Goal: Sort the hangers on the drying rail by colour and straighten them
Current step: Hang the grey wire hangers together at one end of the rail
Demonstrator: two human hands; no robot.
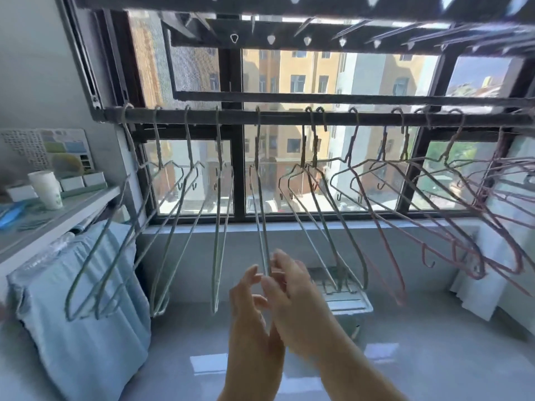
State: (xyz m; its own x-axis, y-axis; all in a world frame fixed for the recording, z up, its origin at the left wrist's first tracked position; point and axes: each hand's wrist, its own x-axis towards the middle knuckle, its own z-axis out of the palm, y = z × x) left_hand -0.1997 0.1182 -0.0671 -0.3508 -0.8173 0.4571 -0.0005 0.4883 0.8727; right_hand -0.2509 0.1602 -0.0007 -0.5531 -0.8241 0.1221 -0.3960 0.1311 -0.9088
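Mid-rail (283,117), left hand (249,293) and right hand (292,287) pinch hanger (261,227).

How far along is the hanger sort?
Done, apparently: colours are grouped on the rail, green hangers left and centre, pink hangers right. In hand: left hand and right hand pinch the bottom of the middle green hanger. Left: green ones beyond it bunch together and the pink ones overlap crookedly.
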